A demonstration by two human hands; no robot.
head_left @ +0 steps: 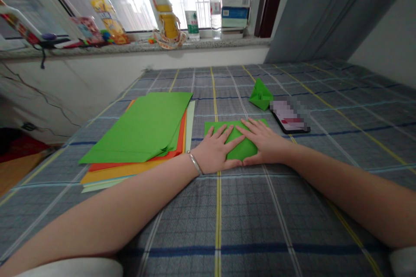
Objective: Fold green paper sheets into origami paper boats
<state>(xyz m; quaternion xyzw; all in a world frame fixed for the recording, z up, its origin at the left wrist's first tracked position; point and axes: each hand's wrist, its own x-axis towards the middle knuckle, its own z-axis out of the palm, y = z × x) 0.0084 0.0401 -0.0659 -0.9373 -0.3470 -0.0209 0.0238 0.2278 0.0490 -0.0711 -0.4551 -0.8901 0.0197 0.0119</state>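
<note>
A folded sheet of green paper [242, 150] lies flat on the checked cloth in front of me. My left hand [216, 149] rests on its left part, fingers spread, with a silver bangle at the wrist. Over its right part lies my right hand [263, 142], palm down and fingers stretched out. The two hands nearly meet at the thumbs. Much of the paper's surface is hidden beneath them. Beyond my right hand stands a small folded green paper shape [261, 94], with a phone [289, 117] lying beside it.
To the left lies a stack of coloured paper [139, 127], green on top, with orange, yellow and pale sheets below. Bottles [191, 13], a yellow cup [169, 21] and boxes [234, 13] line the windowsill [130, 49]. A grey curtain [325, 13] hangs at the right.
</note>
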